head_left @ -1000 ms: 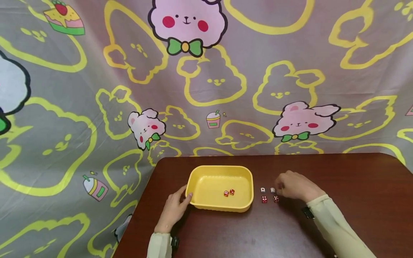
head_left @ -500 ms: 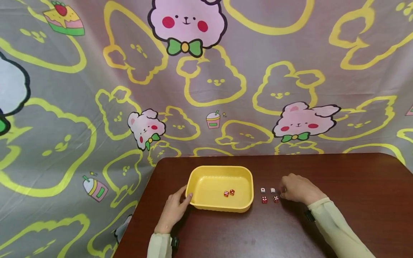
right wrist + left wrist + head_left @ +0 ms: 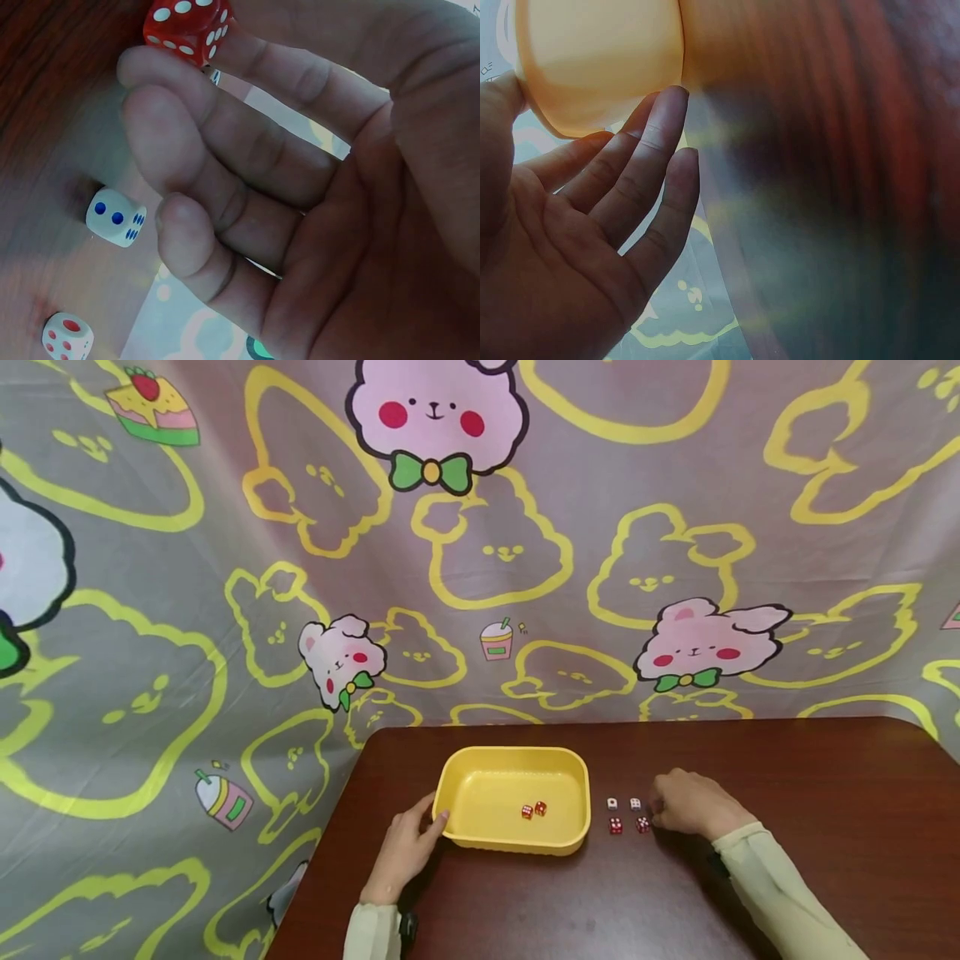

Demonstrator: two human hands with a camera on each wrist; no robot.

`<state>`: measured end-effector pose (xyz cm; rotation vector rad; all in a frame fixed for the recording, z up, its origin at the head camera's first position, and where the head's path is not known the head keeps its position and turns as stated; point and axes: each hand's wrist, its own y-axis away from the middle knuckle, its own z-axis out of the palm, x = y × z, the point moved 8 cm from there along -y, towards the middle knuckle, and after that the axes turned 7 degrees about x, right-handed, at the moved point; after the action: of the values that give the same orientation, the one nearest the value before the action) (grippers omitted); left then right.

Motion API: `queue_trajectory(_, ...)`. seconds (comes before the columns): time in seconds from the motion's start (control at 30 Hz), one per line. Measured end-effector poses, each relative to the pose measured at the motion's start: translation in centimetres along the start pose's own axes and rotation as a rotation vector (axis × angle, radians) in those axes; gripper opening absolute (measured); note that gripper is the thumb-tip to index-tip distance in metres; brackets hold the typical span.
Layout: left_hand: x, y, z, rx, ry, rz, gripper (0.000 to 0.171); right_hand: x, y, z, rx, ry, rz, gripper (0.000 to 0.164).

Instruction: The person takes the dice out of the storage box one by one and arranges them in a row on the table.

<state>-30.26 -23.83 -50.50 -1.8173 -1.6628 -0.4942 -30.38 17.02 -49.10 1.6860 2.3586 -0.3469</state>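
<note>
My left hand (image 3: 408,843) holds the left wall of a yellow tray (image 3: 514,843), thumb at the rim, fingers along the outside in the left wrist view. Two red dice (image 3: 533,810) lie inside the tray. To its right, two white dice (image 3: 635,804) stand behind two more red dice (image 3: 616,826) on the table. My right hand (image 3: 693,802) is low beside the right end of these rows. In the right wrist view its thumb and forefinger pinch a red die (image 3: 187,28). Whether this is the right-hand red die in the head view, I cannot tell.
The dark brown table (image 3: 525,910) runs from the left edge to the far right. A grey cloth with yellow outlines and cartoon animals (image 3: 585,543) hangs behind it and along its left side.
My right hand has shifted slightly right, away from the white dice, over the last second. The left hand, the tray and the dice in the head view stay put.
</note>
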Motion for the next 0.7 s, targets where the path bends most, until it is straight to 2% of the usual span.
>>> queue_trajectory(0.47, 0.13, 0.01, 0.02, -0.002, -0.013, 0.001, 0.046, 0.29, 0.25, 0.05, -0.035, 0.002, 0.045, 0.019)
queue_trajectory(0.7, 0.27, -0.11, -0.02, 0.014, -0.026, 0.017, 0.046, 0.08, 0.20, -0.52, -0.017, 0.020, 0.034, 0.018)
